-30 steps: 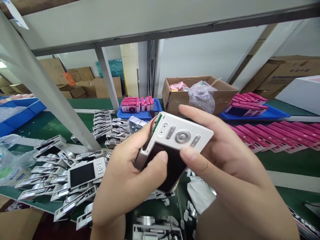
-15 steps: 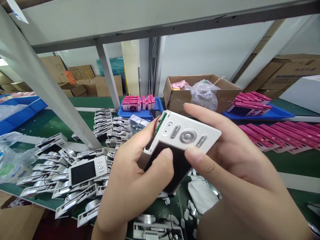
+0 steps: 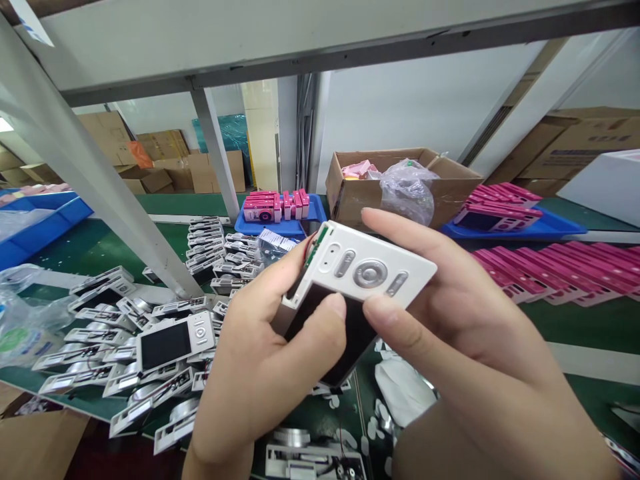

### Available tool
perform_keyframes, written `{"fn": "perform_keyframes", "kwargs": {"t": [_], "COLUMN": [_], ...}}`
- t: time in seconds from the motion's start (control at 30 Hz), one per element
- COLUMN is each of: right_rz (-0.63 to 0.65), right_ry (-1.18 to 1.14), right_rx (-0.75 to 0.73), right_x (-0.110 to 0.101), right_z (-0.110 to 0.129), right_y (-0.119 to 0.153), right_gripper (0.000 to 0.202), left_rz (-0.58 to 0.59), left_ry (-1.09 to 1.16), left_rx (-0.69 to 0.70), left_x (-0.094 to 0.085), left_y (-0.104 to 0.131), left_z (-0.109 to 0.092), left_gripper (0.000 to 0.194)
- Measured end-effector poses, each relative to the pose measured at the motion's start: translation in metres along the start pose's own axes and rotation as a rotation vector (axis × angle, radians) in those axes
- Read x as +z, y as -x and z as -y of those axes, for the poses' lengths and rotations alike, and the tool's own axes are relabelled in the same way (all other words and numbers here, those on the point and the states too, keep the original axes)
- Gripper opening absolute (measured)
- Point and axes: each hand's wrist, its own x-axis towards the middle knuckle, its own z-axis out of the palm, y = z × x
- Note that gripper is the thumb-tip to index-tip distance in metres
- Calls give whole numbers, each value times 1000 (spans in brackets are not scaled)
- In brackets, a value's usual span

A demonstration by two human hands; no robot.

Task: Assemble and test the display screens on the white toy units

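Observation:
A white camera body [image 3: 383,257] with a dark screen and grey buttons is held tilted between both hands. My left hand [image 3: 285,340] grips its left side, the thumb lying on the screen. At the other side, my right hand [image 3: 450,300] has its thumb near the lower edge of the button panel and its index finger along the top edge. A green circuit board and red wire show at the open left end of the body. Below the hands lies another white unit [image 3: 315,463] with exposed parts.
Many white camera units [image 3: 170,343] are piled at left. Pink cameras [image 3: 263,207] sit on a blue tray [image 3: 315,210]; more pink ones [image 3: 565,273] line the right. A cardboard box [image 3: 345,193] stands behind, and a slanted metal post [image 3: 115,173] crosses the left side.
Both hands and the held camera body have shifted slightly left. The grip looks the same.

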Motion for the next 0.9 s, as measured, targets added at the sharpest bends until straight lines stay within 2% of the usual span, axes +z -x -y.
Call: {"fn": "perform_keyframes", "kwargs": {"t": [0.2,0.9], "right_rz": [-5,28], "right_ry": [7,41], "right_rx": [-13,-18], "right_x": [1,-2], "right_z": [1,1], "right_y": [2,4], "right_gripper": [42,42], "left_rz": [-10,-7], "left_ry": [9,-19], "left_rx": [18,30], "left_x": [0,-1], "left_y": [1,-1], "left_z": [0,0], "left_gripper": [30,25]}}
